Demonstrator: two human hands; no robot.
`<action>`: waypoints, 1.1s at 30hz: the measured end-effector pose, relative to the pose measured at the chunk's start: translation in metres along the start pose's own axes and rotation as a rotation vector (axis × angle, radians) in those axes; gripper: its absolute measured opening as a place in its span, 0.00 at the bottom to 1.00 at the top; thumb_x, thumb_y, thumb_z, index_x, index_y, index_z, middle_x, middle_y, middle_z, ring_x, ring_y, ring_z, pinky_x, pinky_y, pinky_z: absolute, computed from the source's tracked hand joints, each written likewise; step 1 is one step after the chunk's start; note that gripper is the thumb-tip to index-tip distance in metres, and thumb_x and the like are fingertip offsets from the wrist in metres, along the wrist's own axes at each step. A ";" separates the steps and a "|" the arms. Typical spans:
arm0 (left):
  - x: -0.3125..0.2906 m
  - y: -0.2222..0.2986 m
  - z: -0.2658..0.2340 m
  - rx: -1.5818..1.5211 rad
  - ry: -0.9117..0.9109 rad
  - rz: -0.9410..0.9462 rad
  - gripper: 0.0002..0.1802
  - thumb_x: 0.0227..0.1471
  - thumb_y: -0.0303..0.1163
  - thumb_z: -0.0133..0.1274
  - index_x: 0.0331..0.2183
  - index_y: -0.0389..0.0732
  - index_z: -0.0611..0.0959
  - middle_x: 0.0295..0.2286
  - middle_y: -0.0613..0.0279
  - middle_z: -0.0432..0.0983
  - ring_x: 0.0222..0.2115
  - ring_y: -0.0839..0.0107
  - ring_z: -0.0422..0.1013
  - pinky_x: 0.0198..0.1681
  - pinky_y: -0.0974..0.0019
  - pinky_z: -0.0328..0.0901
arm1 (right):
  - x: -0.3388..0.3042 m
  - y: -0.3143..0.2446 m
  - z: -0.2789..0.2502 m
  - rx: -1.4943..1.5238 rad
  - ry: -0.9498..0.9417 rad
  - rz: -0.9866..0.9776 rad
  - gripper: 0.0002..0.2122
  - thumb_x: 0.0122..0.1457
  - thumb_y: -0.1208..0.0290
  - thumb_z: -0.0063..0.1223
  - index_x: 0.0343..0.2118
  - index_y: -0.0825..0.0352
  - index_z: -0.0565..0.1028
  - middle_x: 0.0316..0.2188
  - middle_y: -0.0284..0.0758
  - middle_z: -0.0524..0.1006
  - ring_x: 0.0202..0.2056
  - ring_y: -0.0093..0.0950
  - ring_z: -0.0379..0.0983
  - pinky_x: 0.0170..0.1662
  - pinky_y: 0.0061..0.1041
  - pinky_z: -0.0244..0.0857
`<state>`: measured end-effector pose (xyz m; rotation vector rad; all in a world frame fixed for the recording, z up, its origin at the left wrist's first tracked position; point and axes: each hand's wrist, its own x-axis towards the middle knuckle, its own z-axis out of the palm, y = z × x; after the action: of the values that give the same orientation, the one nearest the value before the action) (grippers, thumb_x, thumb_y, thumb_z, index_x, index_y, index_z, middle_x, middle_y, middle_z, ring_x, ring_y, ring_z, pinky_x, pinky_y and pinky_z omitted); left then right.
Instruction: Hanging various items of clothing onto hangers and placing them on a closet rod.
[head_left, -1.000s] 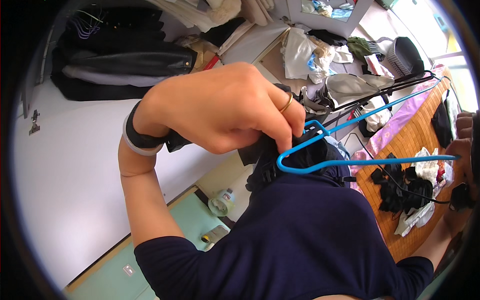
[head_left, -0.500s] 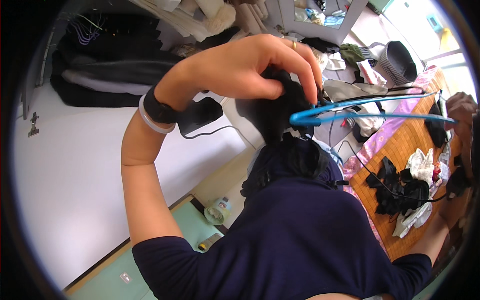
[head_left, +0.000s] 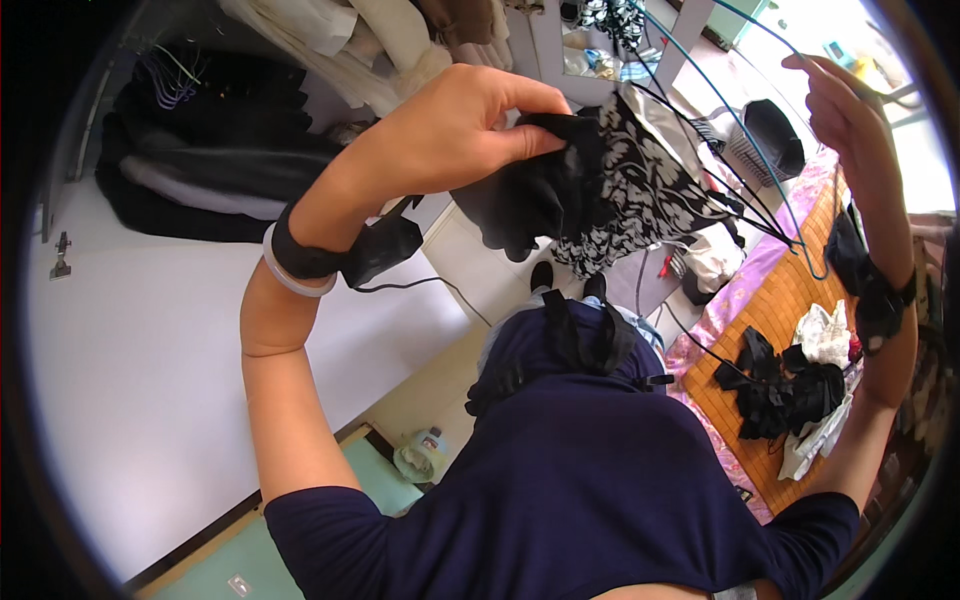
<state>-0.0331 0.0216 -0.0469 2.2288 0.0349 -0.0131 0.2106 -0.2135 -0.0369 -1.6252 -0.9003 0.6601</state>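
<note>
- Left hand (head_left: 455, 130): fingertips pinch the black garment (head_left: 515, 210); a moment ago they were by the end of the blue hanger (head_left: 738, 117), and that end has now swung away from them.
- Beside the black garment, black-and-white floral cloth (head_left: 645, 190) has come into view; whether the 2 make 1 garment, I cannot tell.
- Right hand (head_left: 850, 115): it has risen to the upper right, its fingertips apparently pinching the blue hanger's bar. Each grip thus seems to manage its own piece: cloth on the left, hanger on the right. Whether any cloth hangs on the hanger is unclear, as thin black lines cross that area.
- Counts, left to right: 1 metal clip (head_left: 62, 258) on the white surface (head_left: 180, 380); 1 pile of dark clothes (head_left: 230, 165) at its back, pieces overlapping too much to count.
- 1 pale band (head_left: 300, 288) on the left wrist; 1 black device on each wrist, so 2.
- 1 black garment and 1 stretch of floral cloth at the left grip; 2 dark shoes (head_left: 541, 276) on the floor below.
- 1 blue hanger; 1 basket (head_left: 772, 140) behind it.
- 1 woven mat (head_left: 775, 475), bearing 1 heap of black and white clothes (head_left: 775, 390), individual pieces uncountable.
</note>
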 end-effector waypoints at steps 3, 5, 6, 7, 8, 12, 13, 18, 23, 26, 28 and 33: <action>0.012 0.020 0.005 -0.202 -0.119 0.099 0.08 0.46 0.22 0.51 0.32 0.31 0.76 0.24 0.69 0.72 0.25 0.85 0.65 0.27 0.80 0.60 | 0.023 0.002 0.011 0.075 -0.023 -0.075 0.14 0.58 0.68 0.37 0.43 0.71 0.68 0.12 0.19 0.47 0.13 0.10 0.41 0.15 0.11 0.37; 0.017 0.033 0.011 -0.243 -0.208 0.201 0.10 0.44 0.21 0.53 0.33 0.31 0.76 0.24 0.66 0.72 0.25 0.84 0.65 0.28 0.79 0.61 | 0.020 -0.031 0.049 0.193 -0.074 -0.104 0.08 0.54 0.77 0.40 0.30 0.73 0.72 0.11 0.24 0.56 0.12 0.13 0.48 0.15 0.14 0.45; 0.023 0.041 0.015 -0.212 -0.294 0.239 0.11 0.44 0.22 0.53 0.34 0.32 0.77 0.23 0.65 0.73 0.24 0.85 0.64 0.26 0.79 0.60 | 0.023 -0.030 0.055 0.212 -0.016 -0.117 0.08 0.54 0.76 0.40 0.31 0.72 0.72 0.11 0.22 0.55 0.12 0.13 0.46 0.15 0.14 0.40; 0.011 0.033 0.012 -0.195 -0.277 0.162 0.11 0.44 0.22 0.54 0.34 0.32 0.77 0.23 0.66 0.73 0.23 0.85 0.64 0.25 0.79 0.59 | 0.048 -0.025 0.086 0.269 -0.055 -0.117 0.07 0.53 0.75 0.41 0.26 0.71 0.72 0.11 0.23 0.55 0.12 0.14 0.46 0.15 0.15 0.40; 0.007 0.034 0.013 -0.182 -0.304 0.145 0.12 0.44 0.23 0.54 0.34 0.32 0.77 0.22 0.66 0.73 0.22 0.85 0.63 0.24 0.79 0.59 | 0.055 -0.030 0.101 0.291 -0.027 -0.116 0.07 0.53 0.75 0.42 0.22 0.69 0.71 0.10 0.23 0.55 0.12 0.14 0.47 0.15 0.15 0.41; 0.023 0.048 0.021 -0.158 -0.486 0.218 0.13 0.45 0.27 0.54 0.37 0.35 0.77 0.17 0.67 0.70 0.18 0.86 0.60 0.20 0.78 0.56 | 0.068 -0.040 0.107 0.388 -0.002 -0.135 0.14 0.50 0.76 0.45 0.10 0.63 0.59 0.10 0.26 0.57 0.12 0.17 0.49 0.16 0.17 0.44; 0.028 0.041 0.027 -0.149 -0.464 0.306 0.14 0.47 0.30 0.52 0.38 0.36 0.76 0.15 0.66 0.69 0.16 0.85 0.59 0.19 0.77 0.55 | 0.070 -0.043 0.108 0.436 0.054 -0.145 0.14 0.49 0.77 0.44 0.10 0.64 0.60 0.10 0.27 0.58 0.12 0.17 0.50 0.16 0.18 0.45; 0.036 0.031 0.028 0.054 -0.475 0.225 0.15 0.50 0.35 0.48 0.39 0.37 0.76 0.13 0.63 0.63 0.15 0.82 0.56 0.18 0.74 0.54 | 0.079 -0.053 0.124 0.631 0.133 -0.203 0.12 0.47 0.78 0.44 0.10 0.65 0.61 0.11 0.31 0.60 0.14 0.20 0.54 0.20 0.22 0.53; 0.032 0.021 0.025 -0.011 -0.422 0.194 0.16 0.50 0.36 0.49 0.39 0.36 0.75 0.16 0.60 0.69 0.16 0.79 0.60 0.21 0.72 0.58 | 0.088 -0.069 0.134 0.735 0.122 -0.281 0.05 0.49 0.76 0.45 0.19 0.67 0.65 0.18 0.31 0.64 0.18 0.23 0.58 0.27 0.23 0.58; 0.035 0.009 0.028 0.120 -0.083 0.459 0.16 0.50 0.36 0.49 0.38 0.35 0.75 0.16 0.59 0.70 0.16 0.80 0.60 0.21 0.71 0.58 | 0.075 -0.077 0.144 0.698 0.208 -0.234 0.06 0.49 0.77 0.45 0.17 0.68 0.65 0.16 0.31 0.63 0.18 0.23 0.59 0.27 0.23 0.58; 0.045 0.021 0.023 0.186 -0.046 0.488 0.15 0.49 0.36 0.49 0.37 0.36 0.76 0.13 0.59 0.66 0.15 0.79 0.59 0.19 0.71 0.56 | 0.057 -0.071 0.120 0.275 0.111 -0.375 0.07 0.49 0.77 0.44 0.16 0.68 0.65 0.15 0.31 0.63 0.18 0.23 0.59 0.27 0.23 0.59; 0.043 0.015 0.003 0.450 0.106 0.412 0.13 0.48 0.35 0.51 0.36 0.39 0.77 0.13 0.59 0.65 0.15 0.75 0.60 0.20 0.73 0.56 | 0.053 -0.048 0.142 0.643 -0.126 -0.187 0.08 0.49 0.78 0.44 0.15 0.72 0.66 0.14 0.33 0.62 0.18 0.22 0.59 0.27 0.22 0.59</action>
<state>0.0099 0.0107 -0.0374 2.6415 -0.4051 0.3541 0.1157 -0.0868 -0.0215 -0.9248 -0.8068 0.8226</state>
